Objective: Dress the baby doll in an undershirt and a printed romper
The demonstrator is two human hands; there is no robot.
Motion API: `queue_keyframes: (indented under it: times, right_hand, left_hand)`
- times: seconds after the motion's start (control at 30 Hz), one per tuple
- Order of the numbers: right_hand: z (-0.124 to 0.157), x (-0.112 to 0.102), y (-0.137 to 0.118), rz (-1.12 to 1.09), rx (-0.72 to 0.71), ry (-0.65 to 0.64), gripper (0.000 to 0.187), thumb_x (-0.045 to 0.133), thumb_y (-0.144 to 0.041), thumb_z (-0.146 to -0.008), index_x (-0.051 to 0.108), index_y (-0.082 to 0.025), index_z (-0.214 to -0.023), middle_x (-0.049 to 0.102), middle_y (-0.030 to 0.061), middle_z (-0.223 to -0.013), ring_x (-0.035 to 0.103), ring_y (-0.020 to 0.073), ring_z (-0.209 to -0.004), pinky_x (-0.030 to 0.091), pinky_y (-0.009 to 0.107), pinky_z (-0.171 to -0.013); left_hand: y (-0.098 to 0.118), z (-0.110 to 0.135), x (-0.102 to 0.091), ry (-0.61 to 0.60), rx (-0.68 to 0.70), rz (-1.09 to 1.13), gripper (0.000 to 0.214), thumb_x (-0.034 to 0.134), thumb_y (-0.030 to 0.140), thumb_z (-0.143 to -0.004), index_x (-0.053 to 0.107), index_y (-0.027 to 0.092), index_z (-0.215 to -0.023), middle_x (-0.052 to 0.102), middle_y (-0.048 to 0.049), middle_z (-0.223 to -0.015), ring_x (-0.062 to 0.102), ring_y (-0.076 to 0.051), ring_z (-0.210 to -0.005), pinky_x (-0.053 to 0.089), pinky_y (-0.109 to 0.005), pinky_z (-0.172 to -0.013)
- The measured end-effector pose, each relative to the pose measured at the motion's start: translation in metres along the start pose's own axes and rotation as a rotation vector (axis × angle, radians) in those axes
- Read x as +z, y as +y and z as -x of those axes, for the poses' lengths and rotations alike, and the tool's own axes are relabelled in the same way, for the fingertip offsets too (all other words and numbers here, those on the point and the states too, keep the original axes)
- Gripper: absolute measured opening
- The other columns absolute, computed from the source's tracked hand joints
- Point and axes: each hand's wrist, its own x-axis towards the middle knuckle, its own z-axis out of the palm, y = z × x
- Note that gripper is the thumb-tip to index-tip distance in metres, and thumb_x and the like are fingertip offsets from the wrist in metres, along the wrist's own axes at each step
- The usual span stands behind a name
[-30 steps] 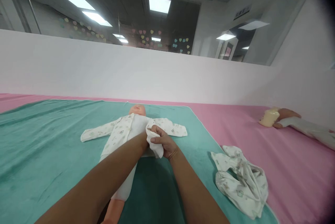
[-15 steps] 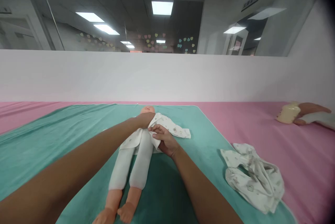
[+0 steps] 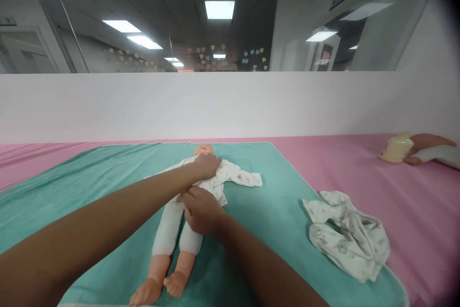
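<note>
A baby doll lies on its back with its feet toward me, in white leggings and a white printed baby shirt. My left hand is over the doll's chest, its fingers curled down on the shirt front; the fingertips are mostly hidden. Lower down, at the shirt's hem by the doll's waist, my right hand is closed, pinching the cloth. My left forearm covers part of the doll's body and its sleeve on the left. The sleeve on the right lies stretched out.
A teal sheet lies under the doll on a pink cover. Crumpled white printed baby clothing rests at the right. Farther right are a pale yellow bottle and another doll's limbs. A white wall rises behind.
My right hand has moved left across the doll's waist with the shirt's edge. My left hand has come out from under the shirt flap and now lies on top of the chest.
</note>
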Motion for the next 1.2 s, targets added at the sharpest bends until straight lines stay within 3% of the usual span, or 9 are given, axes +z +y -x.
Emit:
queue_keyframes:
  times: [0.1,0.3,0.4,0.5,0.63,0.83,0.93,1.1,1.2]
  right_hand:
    - [0.000,0.006,-0.008,0.102,-0.057,-0.030,0.044,0.047,-0.008,-0.071,0.047,-0.020,-0.113,0.052,0.0053,-0.112,0.046,0.0187,-0.102,0.039,0.032,-0.086]
    - [-0.001,0.003,0.000,0.241,0.299,0.154,0.025,0.049,-0.015,-0.078,0.050,-0.019,-0.103,0.053,0.0067,-0.101,0.046,0.0205,-0.090,0.039,0.034,-0.075]
    - [-0.001,0.003,0.007,0.288,0.370,0.168,0.015,0.050,-0.018,-0.080,0.052,-0.019,-0.095,0.053,0.0065,-0.093,0.045,0.0206,-0.084,0.038,0.033,-0.068]
    - [0.000,0.005,0.009,0.291,0.335,0.150,0.009,0.046,-0.016,-0.084,0.053,-0.020,-0.086,0.055,0.0053,-0.089,0.045,0.0198,-0.084,0.037,0.033,-0.069]
    - [0.001,0.009,0.009,0.202,0.224,0.173,0.017,0.040,-0.016,-0.087,0.056,-0.019,-0.093,0.061,0.0065,-0.096,0.049,0.0198,-0.093,0.037,0.037,-0.083]
    - [0.003,0.006,0.015,0.083,-0.016,-0.035,0.028,0.038,-0.010,-0.086,0.057,-0.019,-0.104,0.060,0.0054,-0.116,0.051,0.0163,-0.110,0.027,0.038,-0.103]
    - [0.002,-0.003,0.015,-0.012,-0.049,-0.102,0.024,0.040,-0.018,-0.088,0.061,-0.021,-0.099,0.062,0.0033,-0.114,0.053,0.0160,-0.108,0.027,0.038,-0.103]
    - [0.000,-0.019,0.016,-0.198,0.110,0.125,0.023,0.040,-0.028,-0.090,0.061,-0.023,-0.100,0.064,0.0043,-0.103,0.054,0.0183,-0.100,0.036,0.035,-0.090]
    - [0.001,-0.019,0.029,-0.215,0.255,0.318,0.018,0.043,-0.029,-0.088,0.060,-0.023,-0.087,0.061,0.0043,-0.089,0.052,0.0189,-0.087,0.037,0.033,-0.080]
  left_hand:
    - [-0.003,-0.004,-0.004,0.016,-0.090,-0.033,0.044,0.051,0.012,-0.074,0.047,0.012,-0.117,0.059,-0.0190,-0.104,0.056,-0.032,-0.097,0.045,-0.042,-0.076]
    - [-0.027,-0.002,-0.002,0.062,-0.236,-0.025,0.042,0.050,0.016,-0.075,0.046,0.010,-0.116,0.058,-0.0193,-0.103,0.060,-0.029,-0.086,0.046,-0.036,-0.067]
    - [-0.035,-0.002,0.004,0.087,-0.259,-0.006,0.041,0.047,0.018,-0.078,0.044,0.013,-0.118,0.057,-0.0184,-0.104,0.059,-0.029,-0.089,0.045,-0.035,-0.067]
    - [-0.039,-0.002,0.008,0.098,-0.281,0.039,0.038,0.040,0.029,-0.084,0.044,0.015,-0.119,0.059,-0.0163,-0.103,0.059,-0.027,-0.088,0.045,-0.034,-0.067]
    - [-0.044,-0.002,0.013,0.107,-0.264,0.094,0.042,0.036,0.047,-0.085,0.047,0.020,-0.116,0.057,-0.0117,-0.109,0.058,-0.023,-0.088,0.046,-0.031,-0.068]
    - [-0.052,0.007,0.021,0.200,-0.257,0.073,0.037,0.046,0.015,-0.078,0.049,0.017,-0.115,0.049,-0.0137,-0.116,0.049,-0.026,-0.104,0.044,-0.034,-0.077]
    - [-0.056,0.021,0.026,0.286,-0.204,0.085,0.031,0.040,0.012,-0.081,0.052,0.020,-0.108,0.049,-0.0095,-0.117,0.044,-0.024,-0.109,0.042,-0.033,-0.082]
    - [-0.060,0.059,0.057,0.650,-0.196,0.587,0.024,0.033,0.033,-0.090,0.050,0.024,-0.104,0.053,-0.0014,-0.110,0.051,-0.015,-0.100,0.044,-0.027,-0.083]
    - [-0.061,0.083,0.089,0.708,-0.217,0.833,0.025,0.036,0.037,-0.088,0.050,0.022,-0.102,0.056,-0.0016,-0.104,0.053,-0.014,-0.096,0.045,-0.026,-0.082]
